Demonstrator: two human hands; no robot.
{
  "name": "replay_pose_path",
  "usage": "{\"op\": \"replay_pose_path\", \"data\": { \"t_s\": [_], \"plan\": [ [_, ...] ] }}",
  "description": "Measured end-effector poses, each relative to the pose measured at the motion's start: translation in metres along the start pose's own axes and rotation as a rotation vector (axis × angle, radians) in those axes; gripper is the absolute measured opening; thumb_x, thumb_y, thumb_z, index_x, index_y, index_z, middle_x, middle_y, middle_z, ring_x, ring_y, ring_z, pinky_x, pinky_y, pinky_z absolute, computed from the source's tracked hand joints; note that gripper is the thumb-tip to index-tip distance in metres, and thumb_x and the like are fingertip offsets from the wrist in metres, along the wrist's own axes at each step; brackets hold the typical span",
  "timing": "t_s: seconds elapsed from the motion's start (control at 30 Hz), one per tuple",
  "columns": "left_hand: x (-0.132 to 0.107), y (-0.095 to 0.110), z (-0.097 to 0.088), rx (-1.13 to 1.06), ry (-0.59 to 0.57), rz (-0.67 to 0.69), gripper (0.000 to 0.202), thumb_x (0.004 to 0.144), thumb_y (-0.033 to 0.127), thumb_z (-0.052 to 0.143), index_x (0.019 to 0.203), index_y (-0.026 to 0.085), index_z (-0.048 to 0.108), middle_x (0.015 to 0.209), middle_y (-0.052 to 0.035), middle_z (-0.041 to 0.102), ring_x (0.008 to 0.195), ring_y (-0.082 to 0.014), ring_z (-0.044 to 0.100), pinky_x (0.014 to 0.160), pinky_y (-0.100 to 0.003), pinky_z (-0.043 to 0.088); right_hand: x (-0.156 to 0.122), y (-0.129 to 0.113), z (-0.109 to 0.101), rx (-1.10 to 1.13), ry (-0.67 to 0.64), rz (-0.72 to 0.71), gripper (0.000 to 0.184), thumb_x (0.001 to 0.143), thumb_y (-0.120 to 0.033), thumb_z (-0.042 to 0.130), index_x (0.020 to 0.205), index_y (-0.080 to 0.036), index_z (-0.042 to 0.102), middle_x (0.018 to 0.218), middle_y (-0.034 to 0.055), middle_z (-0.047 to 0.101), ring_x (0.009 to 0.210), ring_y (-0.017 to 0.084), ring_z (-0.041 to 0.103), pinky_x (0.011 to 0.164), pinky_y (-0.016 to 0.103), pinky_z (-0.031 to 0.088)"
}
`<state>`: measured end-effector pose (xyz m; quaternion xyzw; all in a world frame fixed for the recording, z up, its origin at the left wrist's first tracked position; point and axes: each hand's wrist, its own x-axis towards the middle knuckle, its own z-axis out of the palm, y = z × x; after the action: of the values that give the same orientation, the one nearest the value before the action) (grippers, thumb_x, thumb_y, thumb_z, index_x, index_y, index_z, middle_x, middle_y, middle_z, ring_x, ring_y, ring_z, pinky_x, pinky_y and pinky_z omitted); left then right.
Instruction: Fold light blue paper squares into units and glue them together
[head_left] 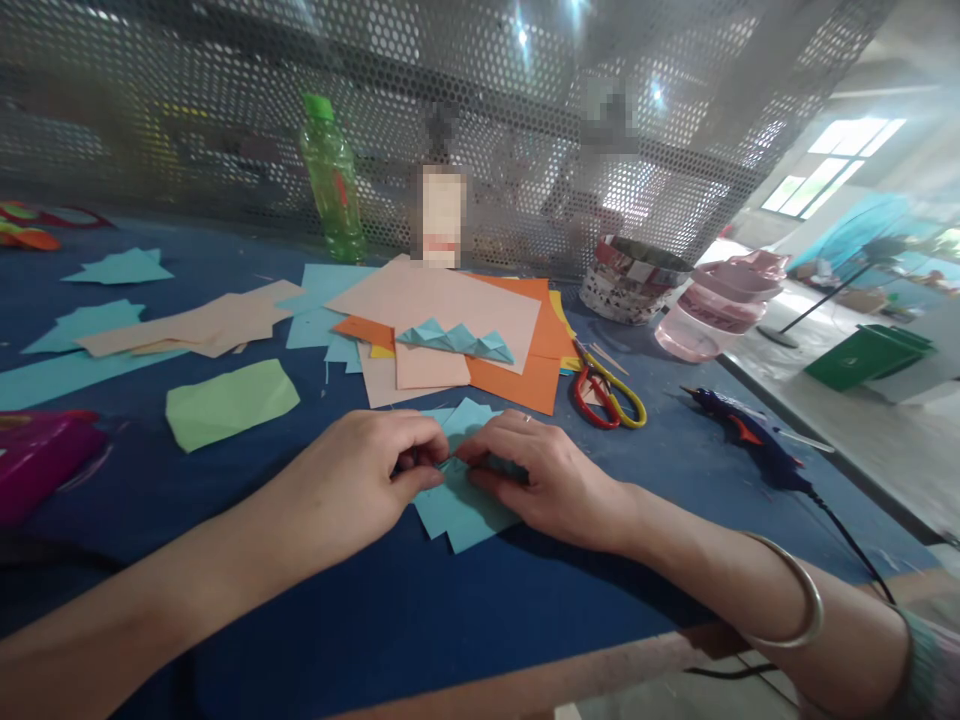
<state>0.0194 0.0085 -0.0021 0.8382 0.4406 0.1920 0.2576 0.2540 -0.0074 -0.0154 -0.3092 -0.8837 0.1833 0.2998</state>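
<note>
My left hand (352, 470) and my right hand (544, 480) meet over a folded piece of light blue paper (461, 515) on the dark blue tabletop (315, 620). Fingertips of both hands pinch its small pleats, and the fingers hide its middle. Beyond my hands, a pleated teal paper strip (455, 342) lies on a pile of peach and orange sheets (517, 375). Red-and-yellow-handled scissors (606, 392) lie nearest my right hand, past its fingers. A metal bangle (787, 590) circles my right wrist.
A blue hot glue gun (750, 440) with its black cord lies at right. Pale green paper (231, 403), teal cut-outs (120, 267), and a magenta case (41, 462) lie at left. A green bottle (331, 180), a pink container (720, 305), and a perforated metal screen (480, 100) stand behind.
</note>
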Motion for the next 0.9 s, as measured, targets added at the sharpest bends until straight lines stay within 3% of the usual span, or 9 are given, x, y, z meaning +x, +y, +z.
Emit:
{"op": "replay_pose_path", "data": {
  "t_s": [0.5,0.9],
  "plan": [
    [-0.0017,0.0025,-0.0011,0.085,0.018,0.088,0.014,0.086,0.019,0.056,0.074,0.023,0.063,0.071,0.0024,0.066,0.065,-0.016,0.059,0.062,-0.031,0.041,0.0001,0.0007,0.0019,-0.014,0.024,-0.013,0.017,0.096,-0.005,0.062,0.102,-0.018,0.069,0.094,0.0049,0.074,0.088,0.017,0.068,0.081,0.029,0.055],
    [-0.0058,-0.0001,-0.0018,0.137,-0.033,0.315,0.025,0.095,0.011,0.047,0.075,0.022,0.056,0.078,0.0013,0.059,0.071,-0.0152,0.058,0.064,-0.03,0.039,-0.0004,0.0014,0.0014,-0.036,0.015,-0.109,0.022,0.097,-0.003,0.059,0.099,-0.021,0.071,0.096,0.0052,0.076,0.091,0.018,0.069,0.083,0.03,0.056]
  ]
}}
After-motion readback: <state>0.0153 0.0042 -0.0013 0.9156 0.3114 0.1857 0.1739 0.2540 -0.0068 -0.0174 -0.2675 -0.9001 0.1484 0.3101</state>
